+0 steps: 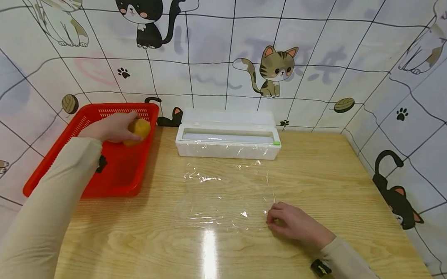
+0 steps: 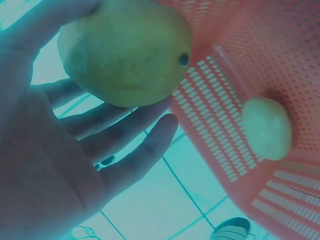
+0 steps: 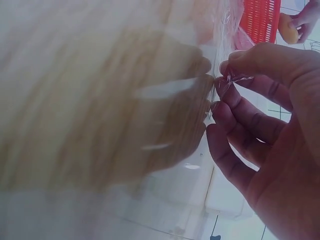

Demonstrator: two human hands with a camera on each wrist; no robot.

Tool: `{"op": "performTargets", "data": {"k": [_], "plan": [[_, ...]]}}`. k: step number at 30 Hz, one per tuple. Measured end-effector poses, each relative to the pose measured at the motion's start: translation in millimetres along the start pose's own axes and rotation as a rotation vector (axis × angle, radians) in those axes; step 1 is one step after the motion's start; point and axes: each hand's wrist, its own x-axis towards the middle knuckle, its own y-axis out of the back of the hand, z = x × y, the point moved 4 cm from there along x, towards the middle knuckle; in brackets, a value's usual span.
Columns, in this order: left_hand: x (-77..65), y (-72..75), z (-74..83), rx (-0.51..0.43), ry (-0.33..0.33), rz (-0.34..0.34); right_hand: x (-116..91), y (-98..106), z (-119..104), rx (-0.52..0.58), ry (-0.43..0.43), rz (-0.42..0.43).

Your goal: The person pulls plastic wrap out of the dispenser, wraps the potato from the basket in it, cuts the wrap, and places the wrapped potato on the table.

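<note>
My left hand grips a rounded yellow fruit over the red plastic basket at the left. A dark stem spot shows on the fruit in the left wrist view, with fingers spread beneath it. A second, paler rounded item lies inside the basket. Down at the table's right side, my right hand pinches the near right corner of a sheet of clear cling film. The film runs from a white dispenser box and lies spread over the wood.
The dispenser stands at the back of the table with its lid raised and a green tab at its right end. Behind it rises a white cat-print wall covering, which also closes off both sides. Bare wood stretches right of the film.
</note>
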Motion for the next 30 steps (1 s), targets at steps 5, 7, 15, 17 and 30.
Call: {"op": "performTargets", "data": {"k": [5,7,15,17,30], "plan": [[0.9,3.1,18.6,-0.036,-0.037,0.01,0.8,-0.7,2.0,0.0,-0.015,-0.017],[2.0,3.4,25.9,-0.049,-0.043,0.012,1.3,-1.0,2.5,0.002,-0.019,-0.022],[13.5,-3.5,58.0,0.037,-0.097,0.003,1.6,-1.7,3.7,-0.005,-0.033,-0.029],[16.0,-9.3,67.0,0.059,-0.127,-0.013,1.4,-1.3,3.6,-0.006,-0.033,-0.025],[31.2,-70.9,126.1,0.158,-0.326,-0.148,3.3,-0.6,1.2,0.006,-0.031,-0.017]]}}
